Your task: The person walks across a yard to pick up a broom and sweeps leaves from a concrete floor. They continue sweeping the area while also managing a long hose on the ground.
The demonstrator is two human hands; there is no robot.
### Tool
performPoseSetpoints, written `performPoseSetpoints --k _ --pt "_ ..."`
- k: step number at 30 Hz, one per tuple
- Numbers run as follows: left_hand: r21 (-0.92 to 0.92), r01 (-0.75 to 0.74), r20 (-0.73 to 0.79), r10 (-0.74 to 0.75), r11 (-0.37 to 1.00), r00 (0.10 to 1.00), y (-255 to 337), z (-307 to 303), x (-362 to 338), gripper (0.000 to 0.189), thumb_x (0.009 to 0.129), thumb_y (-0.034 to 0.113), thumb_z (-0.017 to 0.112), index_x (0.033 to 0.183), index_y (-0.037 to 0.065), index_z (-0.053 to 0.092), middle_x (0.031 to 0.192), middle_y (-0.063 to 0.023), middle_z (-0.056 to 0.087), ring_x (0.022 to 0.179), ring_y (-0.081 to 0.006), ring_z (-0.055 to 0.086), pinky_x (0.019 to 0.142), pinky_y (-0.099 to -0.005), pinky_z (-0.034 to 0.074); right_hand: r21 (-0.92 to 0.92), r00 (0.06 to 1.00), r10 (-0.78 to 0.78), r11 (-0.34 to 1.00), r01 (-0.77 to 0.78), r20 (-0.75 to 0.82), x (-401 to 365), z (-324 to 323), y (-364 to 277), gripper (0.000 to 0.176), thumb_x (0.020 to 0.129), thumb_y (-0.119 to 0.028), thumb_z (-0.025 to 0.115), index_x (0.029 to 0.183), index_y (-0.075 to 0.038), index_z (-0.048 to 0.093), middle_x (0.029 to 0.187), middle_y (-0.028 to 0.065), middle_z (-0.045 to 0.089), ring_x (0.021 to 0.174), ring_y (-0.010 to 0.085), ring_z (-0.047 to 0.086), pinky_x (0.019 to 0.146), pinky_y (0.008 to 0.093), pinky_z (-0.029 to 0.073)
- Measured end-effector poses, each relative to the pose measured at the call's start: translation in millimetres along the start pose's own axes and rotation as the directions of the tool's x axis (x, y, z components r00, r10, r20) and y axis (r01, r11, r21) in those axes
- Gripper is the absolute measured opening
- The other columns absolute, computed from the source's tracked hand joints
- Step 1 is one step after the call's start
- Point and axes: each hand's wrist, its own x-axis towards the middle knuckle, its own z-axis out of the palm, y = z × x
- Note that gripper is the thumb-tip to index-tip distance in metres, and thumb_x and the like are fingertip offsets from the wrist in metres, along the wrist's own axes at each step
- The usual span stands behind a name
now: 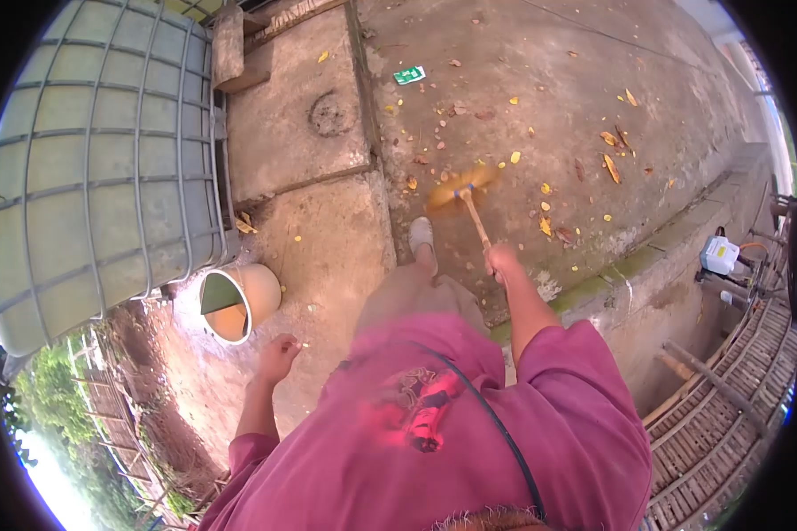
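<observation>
My right hand [502, 262] is closed round the handle of a broom [475, 219]. Its yellow-brown bristles are smeared by motion and sweep low over the concrete floor, just ahead of my shoe [421, 234]. Fallen yellow and brown leaves [545, 227] lie scattered to the right of the bristles. At my left side hangs my left hand [279, 357], its fingers curled together. A tiny pale speck shows by the fingertips, too small to name. Nearest to that hand is a white bucket [266, 296], tipped on its side with something green and orange-brown inside.
A large caged tank [106, 150] stands on the left beside a raised concrete slab [301, 133]. A green wrapper [409, 75] lies on the floor ahead. A low mossy ledge [620, 265] runs along the right, with a white and grey device [720, 254] and bamboo slats [726, 407] beyond.
</observation>
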Motion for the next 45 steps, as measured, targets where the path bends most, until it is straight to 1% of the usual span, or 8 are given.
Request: performPoseSetpoints --k 7,15,23,24,25,32,39,45 --pt "0.013 0.091 0.105 -0.092 0.996 0.99 -42 3 34 0.03 0.089 0.031 0.072 0.104 0.004 0.07 0.096 -0.0195 0.074 0.094 -0.0338 0.071 0.083 -0.0422 0.055 0.135 0.994 -0.092 0.987 0.082 0.066 -52 -22 -118 0.006 0.095 -0.008 0.055 0.09 -0.009 0.059 0.062 -0.0016 0.044 0.044 0.01 0.04 0.038 0.029 0.03" --pt "-0.082 0.051 0.173 -0.036 0.995 0.984 14 28 76 0.03 0.092 0.028 0.07 0.105 0.002 0.069 0.095 -0.0189 0.073 0.092 -0.0314 0.071 0.082 -0.0407 0.055 0.105 0.913 0.343 0.939 -0.327 -0.22 -242 -209 85 0.009 0.093 -0.004 0.053 0.094 -0.006 0.062 0.061 -0.0003 0.045 0.042 0.011 0.041 0.037 0.0289 0.03" --pt "-0.048 -0.019 0.001 0.019 0.999 1.0 190 27 62 0.03 0.095 0.027 0.068 0.109 0.001 0.067 0.097 -0.0193 0.073 0.095 -0.0309 0.071 0.083 -0.0387 0.054 0.252 0.938 0.311 0.93 -0.267 -0.151 -58 -263 168 0.012 0.09 -0.006 0.055 0.08 -0.002 0.059 0.054 0.0088 0.049 0.037 0.0203 0.046 0.034 0.0366 0.027" --pt "-0.045 -0.013 -0.024 0.012 0.999 1.0 207 33 55 0.029 0.095 0.026 0.067 0.11 0.001 0.067 0.098 -0.0199 0.073 0.095 -0.0312 0.071 0.083 -0.0385 0.054 -0.174 0.958 0.25 0.946 -0.273 -0.144 -20 -268 152 0.01 0.089 -0.005 0.057 0.08 -0.001 0.059 0.053 0.0065 0.046 0.038 0.0193 0.045 0.035 0.0363 0.028" --pt "-0.007 -0.028 0.031 0.028 1.0 0.999 214 42 51 0.03 0.095 0.027 0.067 0.11 0.001 0.067 0.097 -0.0201 0.073 0.094 -0.0314 0.071 0.083 -0.0387 0.054 0.067 0.944 0.288 0.957 -0.281 -0.159 -11 -270 117 0.007 0.089 -0.002 0.056 0.082 0.0 0.058 0.056 0.0043 0.046 0.04 0.0182 0.042 0.036 0.0354 0.029" --pt "0.133 -0.119 0.246 0.084 0.984 0.966 263 113 49 0.037 0.091 0.035 0.069 0.111 0.003 0.067 0.101 -0.0204 0.073 0.097 -0.033 0.071 0.085 -0.0416 0.054 0.156 0.992 0.122 0.98 -0.127 0.041 -76 -362 -9 0.02 0.097 -0.009 0.055 0.116 -0.008 0.059 0.066 -0.0037 0.042 0.046 0.0067 0.036 0.037 0.026 0.027" --pt "-0.048 -0.03 0.065 0.033 0.998 0.997 281 116 44 0.034 0.092 0.034 0.069 0.111 0.006 0.068 0.1 -0.0185 0.073 0.095 -0.0315 0.071 0.085 -0.0407 0.054 0.047 0.933 0.3 0.954 -0.296 -0.197 -207 -435 35 0.005 0.093 -0.006 0.054 0.09 -0.007 0.057 0.065 0.0004 0.046 0.041 0.0109 0.038 0.035 0.0303 0.029" --pt "0.003 0.116 0.079 -0.116 0.993 0.99 237 147 14 0.032 0.093 0.03 0.069 0.108 0.002 0.068 0.097 -0.0175 0.074 0.093 -0.0266 0.071 0.083 -0.0381 0.054 0.095 0.809 0.562 0.827 -0.554 -0.172 -103 -475 97 0.011 0.093 -0.009 0.047 0.086 -0.005 0.054 0.054 0.0003 0.04 0.037 0.014 0.035 0.034 0.0304 0.027"
